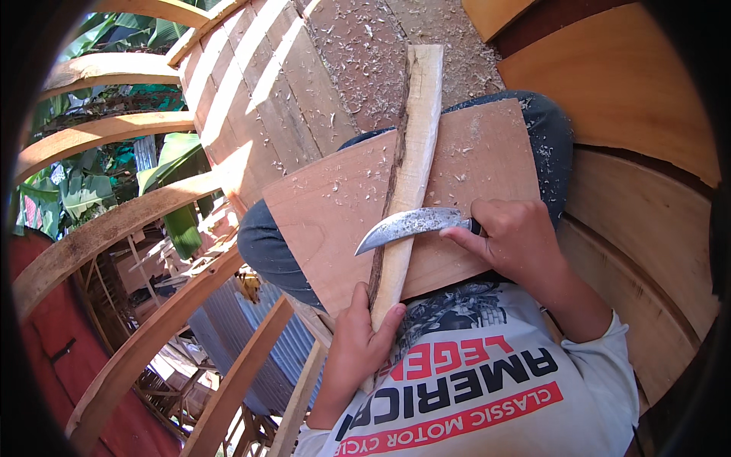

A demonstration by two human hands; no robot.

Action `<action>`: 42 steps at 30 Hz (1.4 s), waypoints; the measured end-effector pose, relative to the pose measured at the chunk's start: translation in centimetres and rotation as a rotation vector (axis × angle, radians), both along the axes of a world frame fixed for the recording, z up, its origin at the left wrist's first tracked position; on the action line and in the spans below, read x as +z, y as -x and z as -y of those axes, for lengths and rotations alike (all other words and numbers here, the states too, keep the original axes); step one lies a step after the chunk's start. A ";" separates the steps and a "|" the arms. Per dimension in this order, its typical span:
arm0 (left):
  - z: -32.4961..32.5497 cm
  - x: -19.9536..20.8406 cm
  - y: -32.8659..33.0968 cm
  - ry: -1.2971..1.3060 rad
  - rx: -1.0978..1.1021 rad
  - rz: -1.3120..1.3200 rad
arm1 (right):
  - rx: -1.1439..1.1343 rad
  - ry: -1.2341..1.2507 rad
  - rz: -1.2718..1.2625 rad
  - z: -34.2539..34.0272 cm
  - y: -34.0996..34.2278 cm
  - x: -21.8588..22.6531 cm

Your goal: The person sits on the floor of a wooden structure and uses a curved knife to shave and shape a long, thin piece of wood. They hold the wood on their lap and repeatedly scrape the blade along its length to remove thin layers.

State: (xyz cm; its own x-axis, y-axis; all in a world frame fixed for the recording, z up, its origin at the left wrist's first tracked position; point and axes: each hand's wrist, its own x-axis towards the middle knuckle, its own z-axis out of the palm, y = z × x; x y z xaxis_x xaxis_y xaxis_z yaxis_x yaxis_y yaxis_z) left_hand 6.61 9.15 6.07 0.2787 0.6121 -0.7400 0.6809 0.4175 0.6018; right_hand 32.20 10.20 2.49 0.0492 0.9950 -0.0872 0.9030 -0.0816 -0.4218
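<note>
A long strip of pale wood [415, 129] with dark bark along its left edge slants across a thin brown board [327, 221] on my lap. My left hand [364, 335] grips the strip's near end, thumb on one side and fingers on the other. In my right hand [506, 236] is a knife [415, 223], my fist closed round its dark handle and the thumb stretched along the blade's base. The broad, curved, spotted blade lies across the strip, its tip pointing left past the bark edge. Whether the edge bites into the wood I cannot tell.
Wood shavings litter the board and the plank floor [282, 99] beyond it. A railing of wooden slats [122, 217] runs along the left, with leaves and corrugated metal sheets [236, 320] outside. Wooden wall planks [609, 84] stand close on the right.
</note>
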 end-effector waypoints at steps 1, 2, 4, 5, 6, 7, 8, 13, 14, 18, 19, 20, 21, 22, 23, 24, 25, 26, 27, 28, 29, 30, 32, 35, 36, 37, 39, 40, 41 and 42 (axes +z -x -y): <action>0.2 0.1 0.0 0.020 0.025 -0.002 | -0.033 0.022 0.025 -0.4 -0.8 -0.1; 0.3 0.4 0.0 0.040 0.051 -0.005 | -0.065 0.043 0.051 -0.5 -1.2 0.0; 0.2 0.5 -0.2 0.046 0.052 -0.005 | -0.046 0.051 0.049 -0.4 -1.2 0.7; 0.1 0.4 -0.2 0.032 0.028 -0.003 | -0.043 0.051 0.045 -0.2 -1.0 1.0; 0.0 0.3 -0.3 0.018 0.003 -0.002 | 0.118 0.014 -0.060 0.4 0.0 1.1; 0.1 0.3 -0.3 0.017 0.013 0.001 | 0.067 0.026 -0.021 0.2 -0.1 1.0; 0.1 0.3 -0.2 0.015 0.023 0.005 | 0.016 0.039 0.019 -0.1 -0.5 0.7; 0.1 0.3 -0.2 0.020 0.002 -0.025 | 0.002 0.028 -0.014 0.1 -1.2 0.7; 0.1 0.1 -0.1 0.007 0.003 -0.012 | 0.122 0.037 -0.080 0.5 -0.3 1.0; 0.5 0.1 -0.2 0.016 0.053 -0.007 | -0.094 0.064 -0.007 -1.1 -2.3 -0.1; 0.3 0.1 -0.2 0.001 0.040 0.008 | -0.047 0.049 -0.033 -0.8 -1.7 0.0; 0.0 0.0 -0.4 -0.013 0.026 0.022 | 0.000 0.034 -0.059 -0.5 -1.0 0.2; -0.2 -0.1 -0.5 -0.027 0.011 0.037 | 0.047 0.019 -0.084 -0.1 -0.4 0.4; -0.1 0.1 -0.3 0.004 0.026 0.028 | 0.145 0.038 -0.125 0.4 0.3 0.5; 0.0 0.3 -0.2 0.036 0.041 0.020 | 0.021 0.037 -0.100 -0.1 -0.4 0.1; 0.0 0.4 0.0 0.067 0.056 0.012 | -0.103 0.037 -0.074 -1.1 -1.7 -0.7; 0.0 0.5 -0.2 0.047 0.041 0.004 | -0.221 0.037 -0.047 -2.1 -2.7 -1.1; 0.0 0.5 -0.5 0.026 0.026 -0.005 | -0.183 0.076 -0.028 -2.7 -3.5 -0.4; 0.0 0.5 -0.7 0.005 0.012 -0.014 | -0.077 0.068 -0.032 -2.2 -2.9 -0.1; -0.1 0.5 -0.7 -0.022 0.006 -0.002 | 0.015 0.053 -0.045 -1.1 -1.7 0.2; -0.3 0.3 -0.6 -0.037 -0.006 0.018 | 0.099 0.048 -0.051 -0.3 -0.7 0.5; -0.6 0.2 -0.4 -0.052 -0.019 0.038 | 0.152 0.044 -0.071 -0.2 -0.3 0.7; -0.2 0.4 -0.2 0.022 0.042 0.017 | -0.134 0.033 -0.011 -1.9 -2.1 -0.2; 0.3 -0.3 0.2 0.018 0.044 0.055 | -0.288 0.036 0.042 -3.7 -5.1 -0.9; 0.3 -0.5 0.4 -0.003 0.029 0.078 | -0.176 0.015 0.064 -2.9 -4.3 -0.4; 0.1 -0.4 0.4 0.004 0.025 0.067 | -0.073 0.001 0.087 -1.8 -3.3 0.0; -0.5 0.0 0.1 0.018 0.016 0.046 | -0.033 0.039 0.040 -1.4 -1.9 0.2; -0.5 0.1 -0.1 0.010 0.023 0.047 | -0.094 0.053 0.058 -2.0 -2.6 0.1; -0.3 0.2 0.0 0.007 0.029 0.044 | -0.156 0.072 0.072 -2.5 -3.3 -0.1; -0.1 0.3 0.0 0.005 0.035 0.041 | -0.336 0.033 -0.019 -3.4 -4.4 -0.6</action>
State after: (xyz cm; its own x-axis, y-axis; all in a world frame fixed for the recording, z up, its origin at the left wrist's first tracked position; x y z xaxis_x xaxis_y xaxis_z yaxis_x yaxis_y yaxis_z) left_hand 6.64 9.28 6.38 0.2871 0.6186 -0.7314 0.6406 0.4437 0.6267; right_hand 36.65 13.57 1.92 0.3723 0.9199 -0.1233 0.8151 -0.3876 -0.4305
